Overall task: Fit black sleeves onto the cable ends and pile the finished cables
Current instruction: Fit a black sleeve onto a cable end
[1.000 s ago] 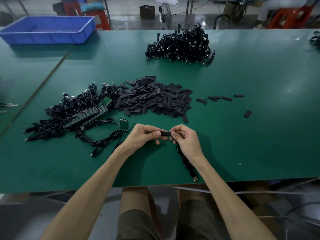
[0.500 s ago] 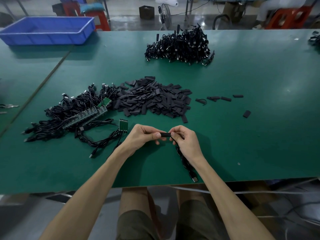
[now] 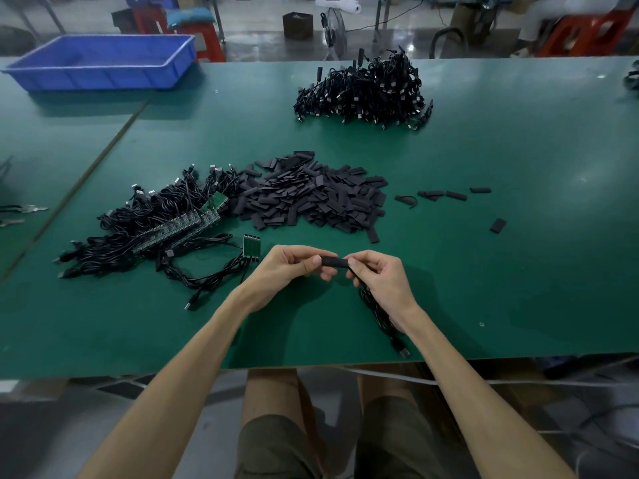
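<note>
Pinching a black sleeve [image 3: 334, 262] between left grip [image 3: 294, 271] and right grip [image 3: 380, 283], just nearside of the sleeve pile [image 3: 311, 198]; blue bin [image 3: 103, 77] far back-left.

- Dim, cool overhead light; faint sheen on green table [image 3: 574, 174], right side.
- Soft shadows beneath left hand [image 3: 287, 271], right hand [image 3: 382, 276] (blue bin [image 3: 103, 77] too).
- Wide-angle bend at edges; bkgd, corners slightly blurred.
</note>
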